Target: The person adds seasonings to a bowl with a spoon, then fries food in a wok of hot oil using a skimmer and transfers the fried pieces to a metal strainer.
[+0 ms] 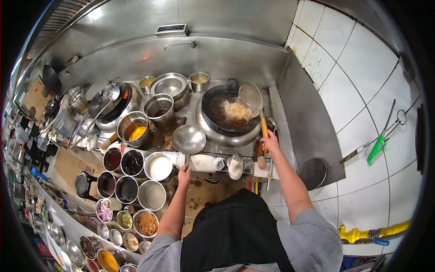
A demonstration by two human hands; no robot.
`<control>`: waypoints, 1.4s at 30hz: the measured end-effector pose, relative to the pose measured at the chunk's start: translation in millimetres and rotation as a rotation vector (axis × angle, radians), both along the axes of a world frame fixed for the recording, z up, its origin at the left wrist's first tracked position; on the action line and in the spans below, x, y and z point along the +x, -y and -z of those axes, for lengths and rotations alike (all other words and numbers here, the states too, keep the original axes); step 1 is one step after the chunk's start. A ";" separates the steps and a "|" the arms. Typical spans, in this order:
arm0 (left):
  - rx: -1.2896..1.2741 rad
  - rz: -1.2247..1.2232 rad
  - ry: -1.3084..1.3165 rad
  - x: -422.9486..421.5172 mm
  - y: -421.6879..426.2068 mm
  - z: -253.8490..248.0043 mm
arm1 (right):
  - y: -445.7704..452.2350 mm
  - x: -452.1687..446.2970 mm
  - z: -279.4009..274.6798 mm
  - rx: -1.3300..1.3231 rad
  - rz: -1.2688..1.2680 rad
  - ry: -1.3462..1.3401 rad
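The steel bench (277, 109) spans the area in front of the person and carries all cooking vessels. The large black wok (210, 99) sits in a round metal burner ring (202, 125) at the right part of the bench and contains dark, bubbling liquid. A deep steel pot (165, 121) with dark contents stands left of the wok; a second pot (126, 123), holding orange-yellow contents, stands beside it, nearer the person.

The ladle (250, 96) has a round bowl over the wok's right side and a wooden handle pointing toward the person. Contact between bowl and rim cannot be determined. The perforated skimmer (189, 139) lies left of the wok, near the bench's front edge. Pale frying food (237, 110) is in the wok, beside the ladle bowl.

Right hand (270, 142): fingers closed around the ladle handle. Left hand (184, 175): fingers closed around the skimmer handle.
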State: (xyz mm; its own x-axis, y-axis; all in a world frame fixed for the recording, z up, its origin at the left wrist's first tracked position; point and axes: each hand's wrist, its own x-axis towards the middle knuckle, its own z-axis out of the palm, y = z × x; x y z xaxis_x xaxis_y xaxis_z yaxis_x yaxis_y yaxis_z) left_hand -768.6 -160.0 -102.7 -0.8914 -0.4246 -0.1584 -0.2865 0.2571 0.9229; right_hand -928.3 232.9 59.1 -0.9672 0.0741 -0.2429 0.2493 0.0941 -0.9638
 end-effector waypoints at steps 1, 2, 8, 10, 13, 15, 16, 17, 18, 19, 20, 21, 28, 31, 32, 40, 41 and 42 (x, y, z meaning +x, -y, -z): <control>0.006 0.022 -0.027 3.5 1.5 0.3 | 4.8 1.6 0.5 0.006 0.004 0.000; 0.011 0.043 -0.055 6.5 2.8 0.0 | 9.7 2.9 1.1 -0.201 -0.019 0.073; 0.161 -0.083 -0.252 25.6 -4.0 -27.0 | 21.5 12.1 13.6 -0.741 -0.041 0.270; 0.148 -0.097 -0.265 28.6 -2.2 -28.9 | 17.3 22.7 11.7 -0.781 -0.049 0.282; 0.171 -0.112 -0.290 32.2 2.9 -35.3 | 12.6 33.2 11.7 -0.841 -0.063 0.286; 0.212 -0.107 -0.294 36.9 3.3 -34.1 | 11.6 42.0 14.9 -0.856 -0.057 0.282; 0.321 -0.131 -0.307 38.6 3.4 -32.2 | 11.8 46.8 13.8 -0.818 -0.054 0.260; 0.429 -0.154 -0.322 39.2 3.5 -30.6 | 11.7 50.3 12.2 -0.781 -0.050 0.237; 0.431 -0.153 -0.325 40.0 6.5 -27.5 | 18.8 57.2 5.4 -0.667 -0.035 0.185; 0.359 -0.121 -0.284 41.5 11.3 -24.6 | 15.7 56.6 4.7 -0.668 -0.032 0.182; 0.285 -0.088 -0.241 42.3 13.5 -21.4 | 9.5 55.9 4.5 -0.635 -0.066 0.162; 0.282 -0.081 -0.241 40.8 13.0 -16.7 | 4.5 55.1 3.9 -0.603 -0.100 0.142; 0.319 -0.041 -0.087 25.6 10.7 -15.2 | 23.3 49.7 10.9 -0.190 -0.001 0.003; 0.385 0.029 0.044 22.7 10.1 -18.1 | 27.2 46.9 21.4 0.092 -0.039 -0.192; 0.392 0.048 0.078 16.6 9.8 -16.0 | 28.4 41.2 31.9 0.182 -0.049 -0.294; 0.555 0.038 0.117 4.4 10.9 -22.5 | 46.1 55.9 17.0 0.273 -0.100 -0.371; 0.546 0.061 0.127 6.5 10.6 -19.5 | 45.7 57.0 13.2 0.220 -0.121 -0.358; 0.574 0.033 0.104 8.0 9.4 -21.1 | 44.5 57.6 7.5 0.195 -0.129 -0.290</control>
State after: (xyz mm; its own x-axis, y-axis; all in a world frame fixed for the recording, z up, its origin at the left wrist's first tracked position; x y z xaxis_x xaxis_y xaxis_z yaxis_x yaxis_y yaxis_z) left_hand -760.6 -169.4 -81.7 -0.8702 -0.2167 -0.4426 -0.3837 -0.2655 0.8845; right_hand -870.7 188.4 51.5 -0.9982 -0.0350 0.0489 -0.0571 0.2961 -0.9535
